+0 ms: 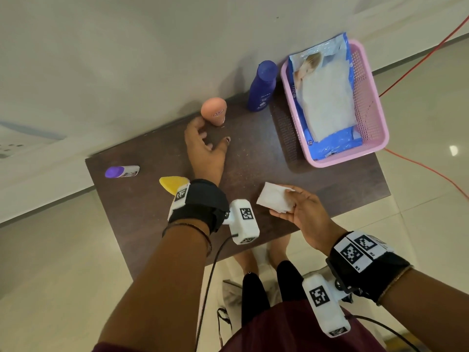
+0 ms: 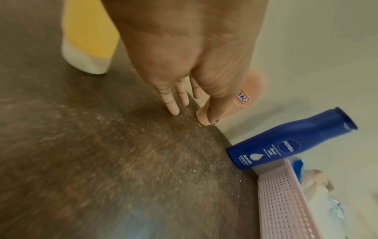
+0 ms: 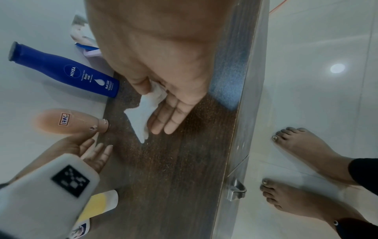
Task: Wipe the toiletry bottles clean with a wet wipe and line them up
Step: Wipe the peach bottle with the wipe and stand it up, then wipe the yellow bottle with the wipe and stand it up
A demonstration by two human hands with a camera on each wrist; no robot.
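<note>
A peach bottle point(image 1: 213, 110) point(image 2: 247, 92) point(image 3: 61, 121) stands cap-down at the table's far edge, and a blue Nivea bottle point(image 1: 262, 87) point(image 2: 286, 142) point(image 3: 67, 72) stands to its right. My left hand point(image 1: 213, 141) point(image 2: 192, 113) point(image 3: 96, 145) hovers open beside the peach bottle, thumb near its cap; I cannot tell if it touches. A yellow bottle point(image 1: 171, 182) point(image 2: 88, 32) point(image 3: 98, 205) stands partly hidden behind my left wrist. A small purple-capped bottle point(image 1: 121, 172) lies far left. My right hand point(image 1: 286, 199) point(image 3: 161, 116) pinches a folded white wet wipe point(image 1: 272, 200) point(image 3: 141, 116) above the table's near side.
A pink mesh basket point(image 1: 375, 123) point(image 2: 286, 202) at the right end of the dark wooden table point(image 1: 266, 153) holds a blue wet-wipe pack point(image 1: 327, 102). A wall runs along the far edge. An orange cable point(image 1: 418, 59) lies on the floor to the right.
</note>
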